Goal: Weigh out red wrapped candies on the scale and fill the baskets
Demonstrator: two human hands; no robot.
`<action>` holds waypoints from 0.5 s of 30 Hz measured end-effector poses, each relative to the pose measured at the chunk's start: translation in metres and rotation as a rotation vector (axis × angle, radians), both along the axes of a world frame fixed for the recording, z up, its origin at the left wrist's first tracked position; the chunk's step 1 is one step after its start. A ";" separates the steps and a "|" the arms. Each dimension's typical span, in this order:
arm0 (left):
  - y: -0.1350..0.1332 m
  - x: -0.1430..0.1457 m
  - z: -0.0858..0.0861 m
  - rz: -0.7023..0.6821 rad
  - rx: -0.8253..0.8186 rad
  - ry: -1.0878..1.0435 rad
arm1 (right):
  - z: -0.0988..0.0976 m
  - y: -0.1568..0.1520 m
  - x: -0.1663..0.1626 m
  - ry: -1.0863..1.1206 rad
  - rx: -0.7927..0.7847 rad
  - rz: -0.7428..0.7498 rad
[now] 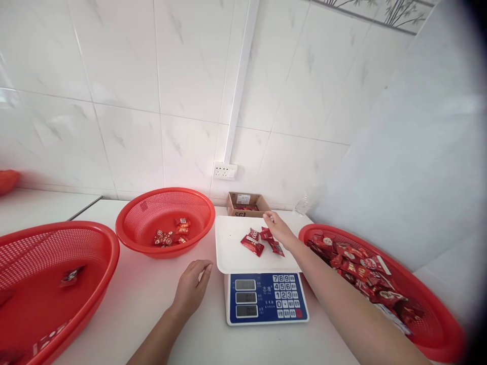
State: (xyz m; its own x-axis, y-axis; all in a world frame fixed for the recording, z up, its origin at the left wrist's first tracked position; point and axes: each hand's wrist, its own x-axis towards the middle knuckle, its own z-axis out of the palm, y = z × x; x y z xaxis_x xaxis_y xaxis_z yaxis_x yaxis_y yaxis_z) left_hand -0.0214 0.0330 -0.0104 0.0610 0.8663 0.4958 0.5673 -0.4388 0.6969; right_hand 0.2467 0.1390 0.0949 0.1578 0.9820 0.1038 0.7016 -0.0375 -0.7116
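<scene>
Your right forearm [342,294] comes in closest, slanting up from the lower right, across the near right corner of the scale's white tray [230,248]. Your right hand [279,229] is over the tray's far right part, fingers bent together; you cannot tell from here whether they pinch anything. The red candy packets [253,242] lie loosely grouped on the tray, just beside and below that hand. Your left hand [193,285] is left of the scale [266,320], its thumb and forefinger close together, with any grip hidden. To your right, a red basket [441,329] holds many more packets; behind the tray stands a cardboard box [251,213].
</scene>
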 end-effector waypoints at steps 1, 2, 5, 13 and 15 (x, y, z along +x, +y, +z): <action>0.000 0.000 0.000 0.002 -0.001 0.000 | -0.002 0.002 0.002 0.011 0.000 -0.022; 0.000 -0.001 0.000 0.002 -0.003 0.000 | -0.004 0.003 0.004 0.017 0.002 -0.043; -0.001 -0.001 0.001 0.000 -0.013 0.003 | -0.008 0.003 0.012 0.031 -0.013 -0.092; -0.001 0.001 0.000 -0.010 -0.020 0.019 | -0.022 -0.009 0.020 -0.078 -0.037 0.047; 0.000 0.000 -0.001 -0.008 -0.021 0.020 | -0.024 -0.013 0.018 -0.114 -0.036 0.114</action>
State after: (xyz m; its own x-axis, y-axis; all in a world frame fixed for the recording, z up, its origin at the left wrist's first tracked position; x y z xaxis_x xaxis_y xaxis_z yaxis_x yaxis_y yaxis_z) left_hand -0.0211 0.0326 -0.0111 0.0778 0.8760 0.4760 0.5780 -0.4286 0.6944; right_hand 0.2643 0.1263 0.0713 0.0344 0.9962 0.0795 0.7790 0.0232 -0.6266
